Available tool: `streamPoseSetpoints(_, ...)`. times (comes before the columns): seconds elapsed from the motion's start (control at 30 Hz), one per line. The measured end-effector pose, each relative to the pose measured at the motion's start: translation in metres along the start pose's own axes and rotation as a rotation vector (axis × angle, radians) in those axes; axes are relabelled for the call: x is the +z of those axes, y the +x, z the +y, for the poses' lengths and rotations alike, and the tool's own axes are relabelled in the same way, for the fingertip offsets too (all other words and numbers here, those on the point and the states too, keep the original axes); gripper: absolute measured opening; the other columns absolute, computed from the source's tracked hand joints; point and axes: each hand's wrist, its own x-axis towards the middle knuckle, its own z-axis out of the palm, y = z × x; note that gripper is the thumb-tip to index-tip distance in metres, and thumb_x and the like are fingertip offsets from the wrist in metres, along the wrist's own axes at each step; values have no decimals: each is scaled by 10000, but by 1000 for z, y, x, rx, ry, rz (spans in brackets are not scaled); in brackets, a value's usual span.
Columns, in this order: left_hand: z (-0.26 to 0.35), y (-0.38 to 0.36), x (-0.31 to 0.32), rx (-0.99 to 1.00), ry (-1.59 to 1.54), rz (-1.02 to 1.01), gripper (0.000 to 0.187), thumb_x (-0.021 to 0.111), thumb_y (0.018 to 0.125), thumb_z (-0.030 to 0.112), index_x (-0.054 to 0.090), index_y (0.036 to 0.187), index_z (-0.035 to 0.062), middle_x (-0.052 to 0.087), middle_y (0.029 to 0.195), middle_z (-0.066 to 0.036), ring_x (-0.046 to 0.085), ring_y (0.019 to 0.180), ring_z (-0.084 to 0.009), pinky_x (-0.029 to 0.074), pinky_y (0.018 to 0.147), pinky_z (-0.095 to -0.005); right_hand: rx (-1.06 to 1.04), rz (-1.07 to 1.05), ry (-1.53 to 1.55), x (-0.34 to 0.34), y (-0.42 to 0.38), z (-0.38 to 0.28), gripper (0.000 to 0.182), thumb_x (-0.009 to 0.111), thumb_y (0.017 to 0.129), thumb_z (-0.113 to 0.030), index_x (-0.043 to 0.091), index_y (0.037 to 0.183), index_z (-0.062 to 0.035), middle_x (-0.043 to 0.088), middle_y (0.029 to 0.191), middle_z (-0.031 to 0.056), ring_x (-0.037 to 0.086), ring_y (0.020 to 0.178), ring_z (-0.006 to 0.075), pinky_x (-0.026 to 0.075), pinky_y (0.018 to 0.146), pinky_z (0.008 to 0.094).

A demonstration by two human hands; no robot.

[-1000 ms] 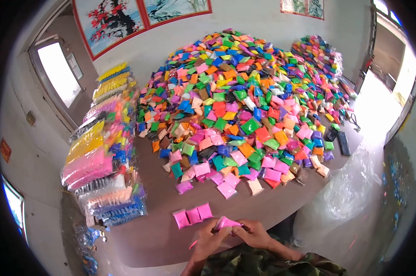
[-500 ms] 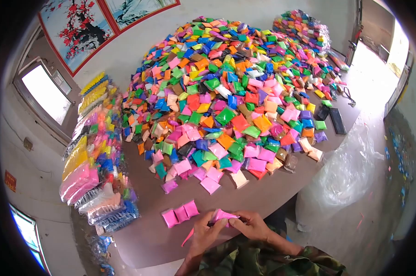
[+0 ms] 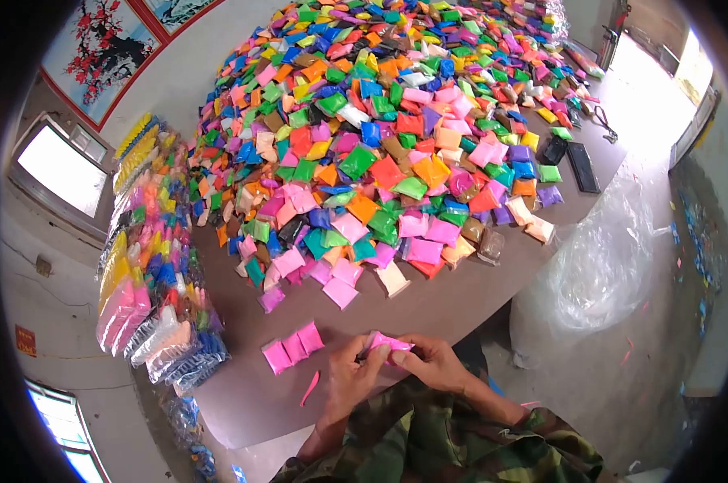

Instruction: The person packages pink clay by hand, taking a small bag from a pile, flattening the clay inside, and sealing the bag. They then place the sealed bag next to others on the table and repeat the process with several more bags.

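Both my hands hold one pink packet (image 3: 390, 342) near the table's front edge. My left hand (image 3: 353, 372) grips its left side, thumb on top. At its right end, my right hand (image 3: 438, 366) pinches it with the thumb and fingers. Left of my hands, a joined row of pink packets (image 3: 294, 347) lies flat on the table. A thin pinkish-red strip (image 3: 310, 388) rests between that row and my left hand.
A large heap of colourful packets (image 3: 356, 165) covers the back of the brown table (image 3: 243, 402). Stacked bagged packets (image 3: 159, 266) line the left edge. A black phone-like object (image 3: 583, 167) lies at the right, near a clear plastic bag (image 3: 593, 266).
The view has tilted down and shifted, so the heap appears higher and further left. Both my hands still hold the pink packet, its shape slightly changed. The strip beside my left hand shows more fully.
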Motion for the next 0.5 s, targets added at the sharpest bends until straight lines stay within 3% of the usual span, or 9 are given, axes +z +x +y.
streamPoseSetpoints(0.07, 6, -2, 2, 31, 10, -4, 138, 759, 985, 131, 749, 953, -3, 644, 781, 43, 531, 724, -39, 440, 636, -262, -21, -53, 2, -4, -2, -1, 327, 694, 1093, -219, 723, 1317, 17, 694, 1016, -34, 590, 879, 47, 502, 735, 257)
streamPoseSetpoints(0.17, -9, -7, -4, -130, -51, -73, 170, 775, 999, 135, 765, 1085, -11, 678, 836, 40, 558, 789, -36, 478, 684, -254, -63, -58, -21, -5, -3, -3, 297, 692, 1093, -208, 733, 1294, 7, 680, 978, -41, 571, 852, 40, 485, 705, 256)
streamPoseSetpoints(0.4, -13, -13, -11, -164, -103, -56, 164, 770, 1002, 129, 772, 1091, -10, 663, 842, 71, 544, 788, -29, 464, 691, -239, -202, 16, -274, 2, -2, 3, 220, 723, 1070, -205, 769, 1171, -16, 583, 799, -71, 474, 724, 31, 404, 591, 273)
streamPoseSetpoints(0.5, -13, -12, -19, -145, -87, -55, 135, 772, 1000, 123, 766, 1050, -2, 666, 828, 55, 547, 775, -34, 452, 677, -245, -189, -17, -236, 7, 1, 5, 227, 741, 1057, -207, 771, 1175, -16, 593, 811, -83, 477, 716, 28, 402, 586, 272)
